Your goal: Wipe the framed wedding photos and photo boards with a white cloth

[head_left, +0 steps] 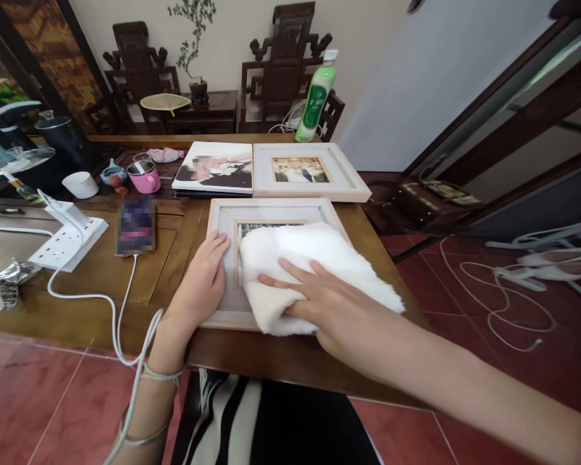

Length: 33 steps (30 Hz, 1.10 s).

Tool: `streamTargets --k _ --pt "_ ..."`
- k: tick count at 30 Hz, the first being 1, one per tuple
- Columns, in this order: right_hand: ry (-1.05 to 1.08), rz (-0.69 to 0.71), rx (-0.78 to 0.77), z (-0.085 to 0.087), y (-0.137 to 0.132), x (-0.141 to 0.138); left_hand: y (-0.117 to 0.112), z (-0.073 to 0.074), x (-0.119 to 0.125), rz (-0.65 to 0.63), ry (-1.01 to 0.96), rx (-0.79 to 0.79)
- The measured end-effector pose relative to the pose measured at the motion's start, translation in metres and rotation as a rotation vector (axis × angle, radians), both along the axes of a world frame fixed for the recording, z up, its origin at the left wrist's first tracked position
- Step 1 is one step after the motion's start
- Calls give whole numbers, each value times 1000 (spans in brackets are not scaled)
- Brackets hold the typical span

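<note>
A light wood picture frame (271, 205) lies flat on the table, face up. My left hand (201, 274) holds its left edge, fingers closed together over the rim. Under my right hand (314, 294) is a fluffy white cloth (314, 248), pressed onto the frame's glass. The thumb is tucked in a fold of the cloth, and the other fingers lie on top. Most of the inner picture is hidden by the cloth; only its top and left border show.
Behind lie a second picture frame (341, 169) and a photo album (215, 166). A green bottle (316, 100) stands at the far edge. To the left are a pink mug (144, 177), a phone (135, 226) and a power strip (70, 242). A white cable (110, 303) runs across my left forearm.
</note>
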State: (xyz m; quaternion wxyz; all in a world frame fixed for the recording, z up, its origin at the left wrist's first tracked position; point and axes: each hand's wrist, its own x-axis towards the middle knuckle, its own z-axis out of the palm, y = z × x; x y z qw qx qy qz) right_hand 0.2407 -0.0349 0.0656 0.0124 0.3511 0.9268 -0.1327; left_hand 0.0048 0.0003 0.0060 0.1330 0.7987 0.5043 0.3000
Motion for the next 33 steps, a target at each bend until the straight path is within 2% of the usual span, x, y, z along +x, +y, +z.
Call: streamTargets --k 5,10,16,24,29,33 --pt "64 -22 58 -2 3 18 -1 0 0 4 10 4" --pt "41 -33 105 -4 4 33 -1 0 1 12 9 -3" --pt "61 -72 238 -17 10 51 -1 2 2 12 5 -13" --pt "160 -71 451 -35 17 46 -2 3 4 15 4 -10" --pt "283 -67 487 -39 14 48 -1 1 2 7 -15 4" --pt "310 -70 442 -38 -4 45 -1 -2 0 4 -17 11"
